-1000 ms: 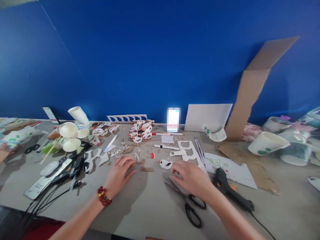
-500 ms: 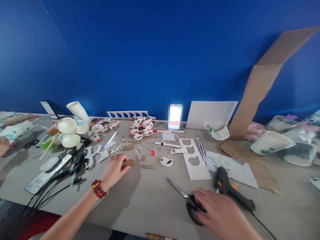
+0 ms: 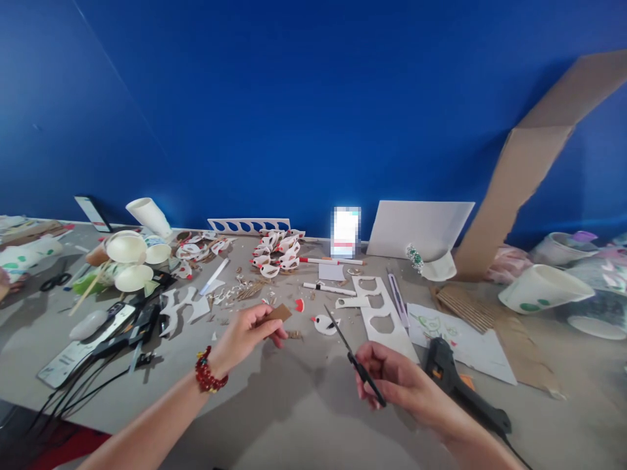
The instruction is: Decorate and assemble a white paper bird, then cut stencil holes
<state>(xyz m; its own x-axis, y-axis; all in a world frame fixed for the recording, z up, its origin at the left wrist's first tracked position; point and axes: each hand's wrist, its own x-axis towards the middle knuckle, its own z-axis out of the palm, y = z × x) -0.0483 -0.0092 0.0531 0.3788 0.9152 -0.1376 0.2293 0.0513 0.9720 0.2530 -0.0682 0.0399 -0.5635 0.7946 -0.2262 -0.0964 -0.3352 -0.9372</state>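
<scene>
1. On my head view, the left hand (image 3: 252,329) has its grip closed around a small brown cardboard piece (image 3: 280,313), pinched between thumb and fingers just over the worktop (image 3: 294,418).
2. My right hand (image 3: 389,375) has its grip wrapped around the handles of the scissors (image 3: 351,358). The blades point up and away; I see them nearly edge-on, so I cannot tell how far they are spread.
3. Between my two hands lies a white bird cutout (image 3: 323,324) with a red beak, the scissor tips overlapping its right end from where I look.
4. Right of the bird I have a white sheet with cut-out holes (image 3: 394,343), then a black glue gun (image 3: 453,382) beside my right hand.
5. Farther back I see a cluster of bird cutouts (image 3: 277,251), left of a white marker (image 3: 328,288).
</scene>
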